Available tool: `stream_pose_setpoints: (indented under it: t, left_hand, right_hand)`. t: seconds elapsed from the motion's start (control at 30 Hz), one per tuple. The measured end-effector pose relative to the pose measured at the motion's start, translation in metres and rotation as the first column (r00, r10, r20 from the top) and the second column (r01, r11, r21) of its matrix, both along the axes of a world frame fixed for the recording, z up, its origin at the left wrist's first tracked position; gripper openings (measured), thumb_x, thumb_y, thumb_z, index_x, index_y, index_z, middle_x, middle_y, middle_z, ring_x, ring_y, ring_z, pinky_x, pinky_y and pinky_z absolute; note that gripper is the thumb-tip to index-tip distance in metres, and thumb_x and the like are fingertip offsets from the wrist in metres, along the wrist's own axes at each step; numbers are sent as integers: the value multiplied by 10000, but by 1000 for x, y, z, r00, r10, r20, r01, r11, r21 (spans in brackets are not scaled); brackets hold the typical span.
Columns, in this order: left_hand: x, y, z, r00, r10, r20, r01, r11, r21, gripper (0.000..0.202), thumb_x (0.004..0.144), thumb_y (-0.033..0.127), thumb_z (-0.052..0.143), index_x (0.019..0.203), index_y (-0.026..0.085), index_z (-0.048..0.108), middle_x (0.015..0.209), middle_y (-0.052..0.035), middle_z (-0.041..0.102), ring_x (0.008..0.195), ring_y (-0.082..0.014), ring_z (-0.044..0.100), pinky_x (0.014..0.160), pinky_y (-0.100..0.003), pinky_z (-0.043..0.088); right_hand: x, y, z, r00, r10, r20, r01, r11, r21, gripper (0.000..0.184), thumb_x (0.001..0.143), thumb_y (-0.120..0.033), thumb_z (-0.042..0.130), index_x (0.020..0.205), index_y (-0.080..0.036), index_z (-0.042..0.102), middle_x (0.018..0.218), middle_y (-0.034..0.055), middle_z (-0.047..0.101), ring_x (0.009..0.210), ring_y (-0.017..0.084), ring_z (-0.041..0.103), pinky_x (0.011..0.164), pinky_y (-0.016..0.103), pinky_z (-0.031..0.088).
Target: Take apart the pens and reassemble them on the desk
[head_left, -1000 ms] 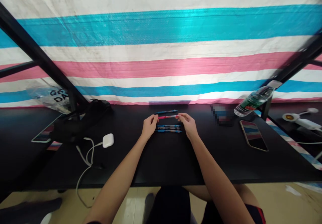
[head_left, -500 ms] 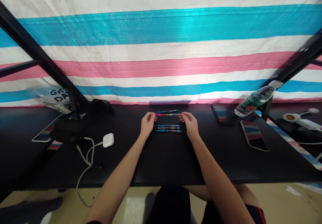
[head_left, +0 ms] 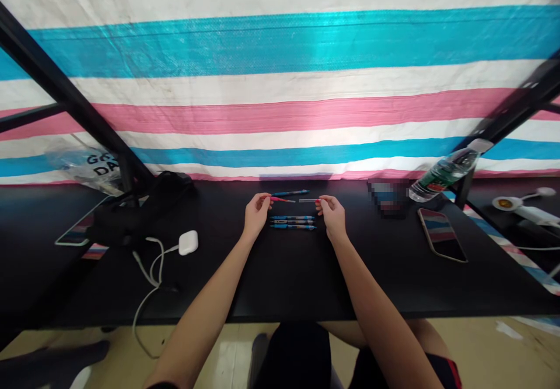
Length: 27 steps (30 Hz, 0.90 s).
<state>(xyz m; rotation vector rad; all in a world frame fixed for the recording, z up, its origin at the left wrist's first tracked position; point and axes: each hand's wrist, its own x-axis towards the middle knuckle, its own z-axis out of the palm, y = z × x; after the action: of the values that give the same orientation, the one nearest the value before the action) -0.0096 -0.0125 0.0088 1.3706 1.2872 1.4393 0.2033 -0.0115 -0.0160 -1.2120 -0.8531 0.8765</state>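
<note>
Head view: the left hand (head_left: 257, 214) pinches the tapered pink plastic front half of a separated pen (head_left: 283, 199), and the right hand (head_left: 332, 217) pinches its slim translucent barrel (head_left: 307, 200), both halves held apart over a matte black tabletop (head_left: 297, 278), just above three slender blue pens (head_left: 292, 222) lying side by side.

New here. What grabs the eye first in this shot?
The blue, pink and white striped tarp fills the view behind. At the centre of the black table, the left hand holds a pen's pink piece and the right hand its pale barrel, apart, beside blue pens.
</note>
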Motion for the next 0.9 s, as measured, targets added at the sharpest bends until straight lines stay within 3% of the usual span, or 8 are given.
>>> stream_pose_setpoints:
  t: [0.53, 0.9]
  left_hand:
    - [-1, 4, -4, 996, -22, 85, 25, 999, -35, 298, 825, 406, 534, 927, 157, 660, 777, -63, 667, 690, -146, 585, 588, -251, 433]
    - [-1, 3, -7, 999, -42, 0, 42, 998, -46, 317, 812, 410, 566, 923, 144, 699, 741, -57, 665, 703, -155, 599, 600, -258, 450]
  right_hand:
    - [0, -1, 1, 999, 21, 28, -20, 1000, -7, 226, 696, -389, 630, 796, -189, 601, 711, 33, 659, 615, 150, 577, 493, 250, 424]
    - [0, -2, 1, 999, 39, 23, -39, 999, -12, 259, 688, -410, 640, 803, -181, 603, 719, 36, 662, 623, 150, 578, 513, 253, 423]
